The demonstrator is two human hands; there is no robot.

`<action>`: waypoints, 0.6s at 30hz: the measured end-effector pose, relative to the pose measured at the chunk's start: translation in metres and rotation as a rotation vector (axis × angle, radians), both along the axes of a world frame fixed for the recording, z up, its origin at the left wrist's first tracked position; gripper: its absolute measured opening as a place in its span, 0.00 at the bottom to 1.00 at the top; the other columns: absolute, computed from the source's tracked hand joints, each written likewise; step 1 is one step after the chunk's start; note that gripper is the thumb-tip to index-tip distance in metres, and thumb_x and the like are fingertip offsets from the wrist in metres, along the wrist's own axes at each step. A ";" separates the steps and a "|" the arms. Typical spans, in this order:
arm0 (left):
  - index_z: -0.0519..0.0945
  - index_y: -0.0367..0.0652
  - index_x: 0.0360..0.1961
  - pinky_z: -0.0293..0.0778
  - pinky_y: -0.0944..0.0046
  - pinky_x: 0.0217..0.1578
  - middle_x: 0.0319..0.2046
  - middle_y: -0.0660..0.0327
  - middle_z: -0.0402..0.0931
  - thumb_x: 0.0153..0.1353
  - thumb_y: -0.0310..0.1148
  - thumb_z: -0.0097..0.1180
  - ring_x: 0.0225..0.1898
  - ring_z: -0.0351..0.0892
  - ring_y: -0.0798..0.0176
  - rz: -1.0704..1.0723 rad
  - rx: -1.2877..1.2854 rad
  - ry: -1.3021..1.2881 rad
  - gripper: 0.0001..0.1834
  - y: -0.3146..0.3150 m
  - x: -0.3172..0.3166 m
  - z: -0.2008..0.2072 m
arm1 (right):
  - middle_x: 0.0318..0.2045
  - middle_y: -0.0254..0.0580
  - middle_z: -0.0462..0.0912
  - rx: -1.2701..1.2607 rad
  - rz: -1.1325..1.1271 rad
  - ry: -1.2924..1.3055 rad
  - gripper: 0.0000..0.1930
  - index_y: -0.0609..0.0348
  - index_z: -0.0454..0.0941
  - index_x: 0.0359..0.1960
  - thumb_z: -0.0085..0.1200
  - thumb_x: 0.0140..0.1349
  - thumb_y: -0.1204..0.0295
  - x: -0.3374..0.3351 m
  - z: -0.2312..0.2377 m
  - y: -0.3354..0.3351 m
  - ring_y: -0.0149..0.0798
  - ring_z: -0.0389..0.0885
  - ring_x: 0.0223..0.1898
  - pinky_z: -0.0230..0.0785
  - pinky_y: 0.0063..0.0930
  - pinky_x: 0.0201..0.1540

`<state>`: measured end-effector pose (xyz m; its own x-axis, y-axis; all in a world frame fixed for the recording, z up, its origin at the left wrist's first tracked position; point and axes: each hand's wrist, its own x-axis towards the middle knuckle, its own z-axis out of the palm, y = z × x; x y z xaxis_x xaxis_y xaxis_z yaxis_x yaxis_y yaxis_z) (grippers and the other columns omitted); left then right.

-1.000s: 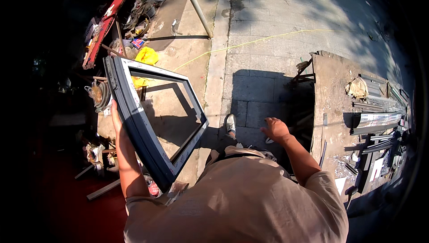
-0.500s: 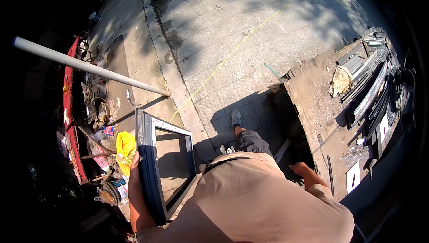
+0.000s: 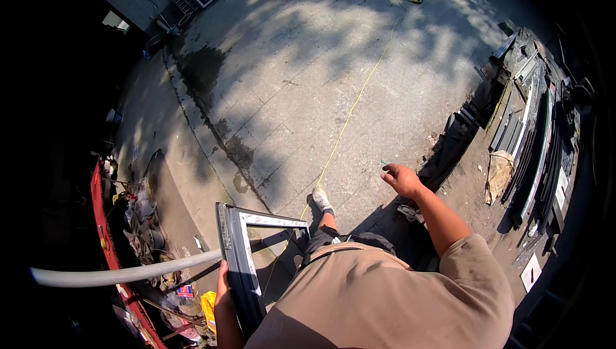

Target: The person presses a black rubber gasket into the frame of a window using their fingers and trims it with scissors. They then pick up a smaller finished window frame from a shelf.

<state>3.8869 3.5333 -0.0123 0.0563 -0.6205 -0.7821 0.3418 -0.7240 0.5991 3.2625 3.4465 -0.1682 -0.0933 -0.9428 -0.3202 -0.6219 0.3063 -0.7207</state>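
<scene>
A dark grey rectangular window frame [image 3: 236,269], with a whitish strip along one inner edge, is carried upright at my left side. My left hand [image 3: 223,290] grips its outer edge; the fingers behind it are partly hidden. In front of my body on the right, my right hand [image 3: 402,181] hangs in the air with its fingers loosely apart and nothing visible in them. Beneath it is the paved ground, where a small green strip [image 3: 385,161] shows near the fingertips. My white shoe [image 3: 321,199] is ahead of my body.
A light grey pole [image 3: 128,275] stands at the left, passing close to the frame. Behind it are a red rail [image 3: 106,233], scattered clutter and a yellow bag [image 3: 208,310]. A yellow cable [image 3: 350,115] runs along the pavement. On the right, a workbench [image 3: 471,185] bears dark profiles [image 3: 544,150].
I have walked forward past the workbench, which now sits farther right and back. My right hand has swung forward from my side. The window frame is still in my left hand, lower in view.
</scene>
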 end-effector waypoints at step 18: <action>0.82 0.40 0.62 0.84 0.57 0.48 0.47 0.56 0.88 0.74 0.64 0.54 0.44 0.88 0.58 -0.190 -0.206 -0.214 0.36 -0.558 -0.175 0.028 | 0.29 0.42 0.86 1.109 -0.420 0.000 0.27 0.59 0.91 0.35 0.66 0.67 0.42 -0.070 -0.199 -0.084 0.41 0.83 0.28 0.77 0.41 0.35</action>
